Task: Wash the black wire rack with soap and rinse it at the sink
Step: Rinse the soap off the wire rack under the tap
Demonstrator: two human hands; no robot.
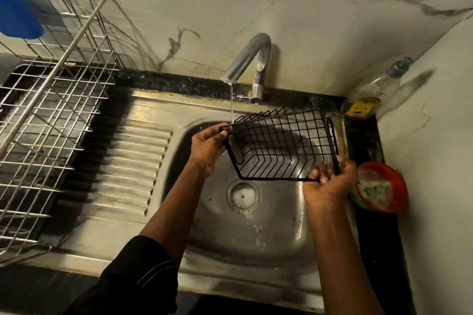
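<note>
The black wire rack (281,146) hangs tilted over the steel sink basin (256,233). My left hand (208,147) pinches its upper left corner. My right hand (330,181) grips the lower right corner from below. A thin stream of water falls from the chrome tap (252,59) onto the rack's left corner, right by my left fingers. The drain (242,194) lies beneath the rack.
A steel wire dish rack (48,110) stands on the left beside the ribbed drainboard (128,166), with a blue cup (18,10) at its top. A red tub holding a soapy scrubber (381,188) sits at the right. A clear bottle (371,94) leans in the back right corner.
</note>
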